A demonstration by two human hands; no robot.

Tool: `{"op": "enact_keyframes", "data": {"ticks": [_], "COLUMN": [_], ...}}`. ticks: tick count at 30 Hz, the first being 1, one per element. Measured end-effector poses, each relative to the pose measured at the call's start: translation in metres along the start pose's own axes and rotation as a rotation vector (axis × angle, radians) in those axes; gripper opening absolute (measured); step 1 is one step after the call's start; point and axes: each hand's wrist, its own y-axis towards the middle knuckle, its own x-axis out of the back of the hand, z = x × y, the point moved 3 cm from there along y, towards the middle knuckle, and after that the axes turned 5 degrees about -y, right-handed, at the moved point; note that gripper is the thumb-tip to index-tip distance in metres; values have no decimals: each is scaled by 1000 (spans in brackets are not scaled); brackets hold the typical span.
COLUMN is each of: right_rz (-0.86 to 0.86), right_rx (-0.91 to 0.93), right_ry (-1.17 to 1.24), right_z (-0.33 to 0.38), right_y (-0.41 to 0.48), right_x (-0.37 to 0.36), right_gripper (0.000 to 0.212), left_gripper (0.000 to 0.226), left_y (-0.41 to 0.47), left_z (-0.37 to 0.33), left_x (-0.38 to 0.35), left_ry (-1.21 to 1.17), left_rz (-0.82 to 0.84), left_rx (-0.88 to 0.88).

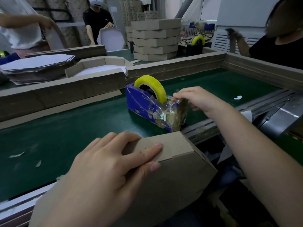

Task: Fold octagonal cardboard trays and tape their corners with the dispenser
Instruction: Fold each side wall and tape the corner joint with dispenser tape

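Left hand [105, 161] is pressing flat on the cardboard tray [172, 181], fingers straight and spread across one folded corner, thumb lying along the wall below the seam. The tray is tilting over the near edge of the counter [65, 125], brown side up, just in front of the dispenser [141, 102]. Right hand [198, 99] is reaching to the dispenser's near end, fingertips pinching together on a strip of clear tape [176, 102] at the cutter.

The blue dispenser is sitting on the counter's dark green surface, plastered with old bits of tape, a yellow tape roll [152, 84] standing in it. Small pale scraps [16, 155] are lying on the green to the left, and a white scrap [237, 97] is lying farther right. A metal rail [209, 128] is running along the counter's right edge.

Low cardboard walls [57, 99] are bordering the far side of the green. Behind them a pile of flat blanks [36, 66] is lying beside a half-folded tray [101, 63]. Farther back a tall stack of folded trays [155, 40] is standing near a second dispenser [196, 45]. A person in a white shirt [21, 30] is standing at far left, a person in black [96, 18] is holding a white-faced tray, and a third person [282, 51] is working at the right.
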Motion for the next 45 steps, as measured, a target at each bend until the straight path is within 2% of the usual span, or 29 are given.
{"op": "enact_keyframes", "data": {"ticks": [2, 6, 11, 17, 22, 26, 34, 36, 38, 40, 42, 45], "right_rz": [26, 22, 12, -11, -5, -34, -39, -34, -50, -112, -224, -397], "right_rx": [16, -72, -134, 7, 101, 151, 285, 291, 300, 283, 294, 308], "right_ry": [46, 480, 545, 712, 874, 977, 1082, 1132, 1095, 954, 653, 43], "right_z": [4, 6, 5, -7, -17, -26, -37, -43, -51, -60, -69, -74], "right_y": [0, 3, 5, 4, 1, -2, -9, -10, -10, -9, -10, -16], "right_x": [3, 9, 9, 6, 2, -2, -12, -15, -18, -19, -13, 3], "right_gripper": [19, 14, 12, 25, 48, 49, 18, 17, 22, 35, 41, 27], "left_gripper": [36, 36, 35, 36, 36, 35, 36, 36, 36, 36, 36, 36], "left_y": [0, 0, 1, -1, 0, 0, 0, 0, 1, 1, 1, 3], "left_z": [-1, -2, -4, -3, -2, -1, -2, -2, -3, -3, -3, -2], "left_x": [0, -1, -2, -1, 0, 0, -1, -1, -1, -1, -1, -1], "left_ry": [2, 5, 17, 8, 16, 13, 8, 10, 10, 6, 2, -19], "left_rz": [-12, -19, -6, -18, -19, -14, 2, 8, 10, 9, 5, -13], "left_rx": [-9, -12, -22, -12, -16, -14, -5, -3, -2, -4, -6, -10]}}
